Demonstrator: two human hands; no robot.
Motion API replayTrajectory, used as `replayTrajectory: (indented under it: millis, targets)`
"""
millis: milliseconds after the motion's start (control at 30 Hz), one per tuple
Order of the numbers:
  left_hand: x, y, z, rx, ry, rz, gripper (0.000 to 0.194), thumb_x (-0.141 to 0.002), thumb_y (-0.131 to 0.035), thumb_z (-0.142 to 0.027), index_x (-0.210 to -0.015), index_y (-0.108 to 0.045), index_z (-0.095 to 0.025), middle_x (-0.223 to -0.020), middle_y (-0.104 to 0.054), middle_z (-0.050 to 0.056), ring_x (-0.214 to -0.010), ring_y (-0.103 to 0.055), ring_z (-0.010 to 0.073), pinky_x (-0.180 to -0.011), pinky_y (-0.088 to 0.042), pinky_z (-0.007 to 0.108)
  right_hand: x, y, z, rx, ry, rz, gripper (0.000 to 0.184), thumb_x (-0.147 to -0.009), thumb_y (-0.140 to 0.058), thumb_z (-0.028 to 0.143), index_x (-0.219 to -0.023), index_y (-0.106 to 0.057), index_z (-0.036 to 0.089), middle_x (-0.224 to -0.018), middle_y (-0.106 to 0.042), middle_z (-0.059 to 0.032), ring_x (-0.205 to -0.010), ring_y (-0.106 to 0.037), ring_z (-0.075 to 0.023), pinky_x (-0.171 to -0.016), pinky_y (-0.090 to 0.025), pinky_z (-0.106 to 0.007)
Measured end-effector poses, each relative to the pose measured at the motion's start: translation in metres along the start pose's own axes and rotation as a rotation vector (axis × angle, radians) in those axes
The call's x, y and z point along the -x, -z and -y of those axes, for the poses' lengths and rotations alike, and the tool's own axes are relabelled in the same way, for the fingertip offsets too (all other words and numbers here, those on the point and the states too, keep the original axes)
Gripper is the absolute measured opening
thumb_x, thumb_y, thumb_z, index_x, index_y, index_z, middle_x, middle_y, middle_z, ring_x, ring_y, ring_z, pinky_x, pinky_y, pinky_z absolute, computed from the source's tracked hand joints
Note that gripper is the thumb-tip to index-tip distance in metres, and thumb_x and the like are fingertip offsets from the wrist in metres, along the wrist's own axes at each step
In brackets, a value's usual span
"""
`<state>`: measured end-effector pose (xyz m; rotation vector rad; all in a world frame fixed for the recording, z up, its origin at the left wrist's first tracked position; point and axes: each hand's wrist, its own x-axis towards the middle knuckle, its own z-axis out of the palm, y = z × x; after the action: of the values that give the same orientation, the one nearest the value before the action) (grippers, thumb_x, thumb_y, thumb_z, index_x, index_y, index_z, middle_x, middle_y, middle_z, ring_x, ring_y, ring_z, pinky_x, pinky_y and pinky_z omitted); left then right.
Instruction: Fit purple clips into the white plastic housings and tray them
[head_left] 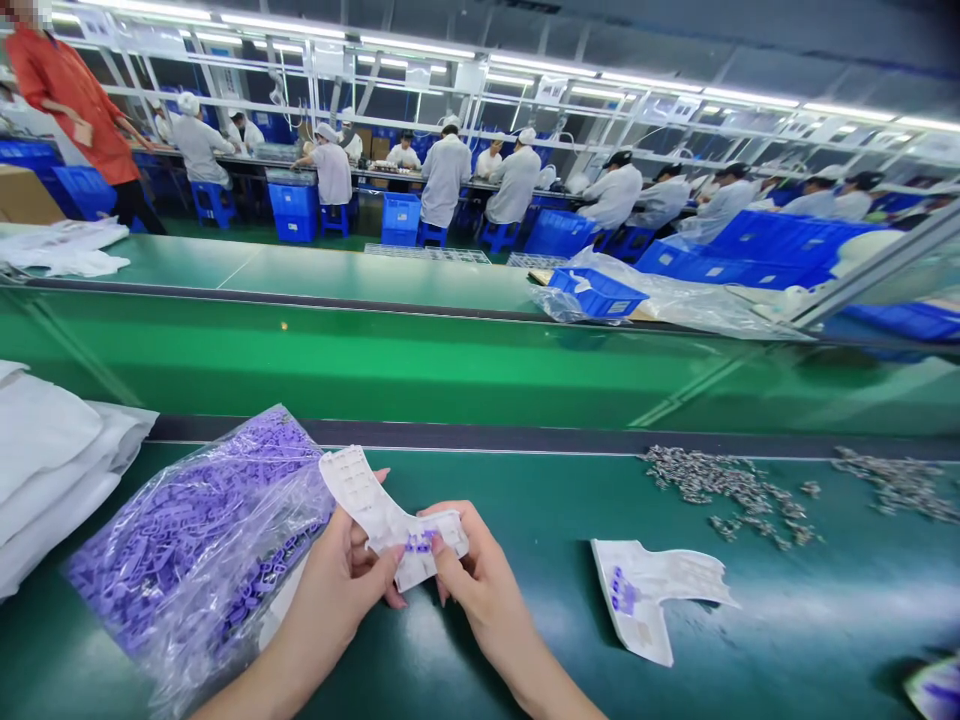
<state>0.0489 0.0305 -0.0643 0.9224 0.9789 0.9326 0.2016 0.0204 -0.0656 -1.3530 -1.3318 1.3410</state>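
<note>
Between my two hands is a curved white plastic panel (pixel 373 512) with small purple pieces (pixel 421 542) set in it. My left hand (pixel 346 568) grips the panel's left part, with the thumb near the purple pieces. My right hand (pixel 474 562) holds the right end, its thumb pressing beside or on the purple pieces. A plastic bag of small purple parts (pixel 217 510) lies left of my left hand. To the right of my right hand, a similar white panel (pixel 637 590) with purple pieces rests on the green table.
Small metal parts (pixel 720 485) lie heaped at the right, with another heap (pixel 896 480) beyond. White sheets or bags (pixel 56 470) are stacked at the left. A green conveyor-like strip (pixel 420 365) runs behind the table. Across it sit a blue bin (pixel 596 290) and several workers.
</note>
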Motion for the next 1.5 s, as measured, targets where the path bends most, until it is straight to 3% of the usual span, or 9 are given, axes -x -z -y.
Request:
replayTrajectory:
  millis: [100,233,400,700,900,1067,1267,1500]
  targets:
    - [0.001,-0.001,0.000,0.035,0.001,-0.007,0.096,-0.075,-0.067,-0.035,-0.144,-0.001,-0.023,-0.084,-0.061,0.001,-0.051,-0.053,0.0079,-0.050,-0.052,0.023,0.001,0.002,0.002,0.019,0.009,0.033,0.031,-0.090,-0.042,0.048,-0.097,-0.049,0.019,-0.067,-0.048,0.0029,-0.053,-0.039,-0.0102,-0.051,-0.034,-0.022]
    - [0.003,0.000,-0.005,0.040,-0.008,-0.018,0.088,-0.076,-0.067,-0.032,-0.143,-0.010,-0.024,-0.091,-0.060,0.003,-0.049,-0.051,0.0062,-0.047,-0.051,0.022,0.004,0.005,0.005,0.053,0.050,0.067,0.030,-0.091,-0.041,0.047,-0.104,-0.048,0.021,-0.073,-0.049,0.0018,-0.061,-0.042,-0.0124,-0.057,-0.036,-0.024]
    - [0.003,0.002,-0.009,0.068,-0.020,0.001,0.089,-0.076,-0.067,-0.033,-0.142,-0.009,-0.024,-0.084,-0.059,0.002,-0.053,-0.055,0.0099,-0.042,-0.050,0.021,0.003,0.006,0.008,0.070,0.064,0.136,0.034,-0.090,-0.039,0.050,-0.106,-0.047,0.021,-0.076,-0.053,0.0002,-0.065,-0.046,-0.0144,-0.059,-0.036,-0.025]
    - [0.001,0.003,-0.008,0.060,-0.027,0.025,0.081,-0.079,-0.064,-0.033,-0.140,-0.013,-0.021,-0.083,-0.061,0.003,-0.054,-0.056,0.0115,-0.041,-0.049,0.022,-0.003,0.006,0.001,0.018,0.016,0.128,0.032,-0.084,-0.048,0.050,-0.099,-0.049,0.021,-0.073,-0.054,-0.0001,-0.061,-0.049,-0.0152,-0.062,-0.042,-0.028]
    - [0.002,0.003,-0.010,0.051,-0.011,0.038,0.068,-0.079,-0.064,-0.033,-0.133,-0.026,-0.017,-0.079,-0.059,0.002,-0.053,-0.057,0.0123,-0.043,-0.050,0.024,-0.002,0.004,0.001,-0.037,0.027,0.127,0.033,-0.084,-0.050,0.050,-0.098,-0.050,0.020,-0.078,-0.056,-0.0014,-0.069,-0.053,-0.0168,-0.065,-0.044,-0.029]
    - [0.003,0.003,-0.011,0.052,-0.026,0.021,0.077,-0.080,-0.062,-0.032,-0.139,-0.014,-0.022,-0.081,-0.059,0.001,-0.055,-0.055,0.0112,-0.044,-0.051,0.023,-0.001,0.003,0.004,-0.022,0.016,0.105,0.032,-0.083,-0.051,0.049,-0.096,-0.050,0.020,-0.076,-0.057,-0.0011,-0.070,-0.055,-0.0173,-0.065,-0.044,-0.030]
    - [0.002,0.004,-0.008,0.051,-0.012,0.033,0.069,-0.080,-0.062,-0.033,-0.135,-0.023,-0.020,-0.086,-0.059,0.004,-0.053,-0.057,0.0121,-0.041,-0.050,0.023,0.001,0.001,0.011,-0.055,-0.009,0.131,0.027,-0.084,-0.051,0.044,-0.098,-0.047,0.021,-0.078,-0.059,-0.0007,-0.071,-0.057,-0.0178,-0.067,-0.043,-0.030]
    - [0.004,0.002,-0.007,0.030,-0.013,0.021,0.077,-0.080,-0.061,-0.035,-0.140,-0.013,-0.021,-0.087,-0.059,0.004,-0.055,-0.058,0.0121,-0.044,-0.052,0.025,0.002,-0.003,0.006,0.097,-0.018,0.047,0.025,-0.084,-0.051,0.043,-0.094,-0.046,0.021,-0.072,-0.057,0.0009,-0.063,-0.052,-0.0155,-0.057,-0.038,-0.026]
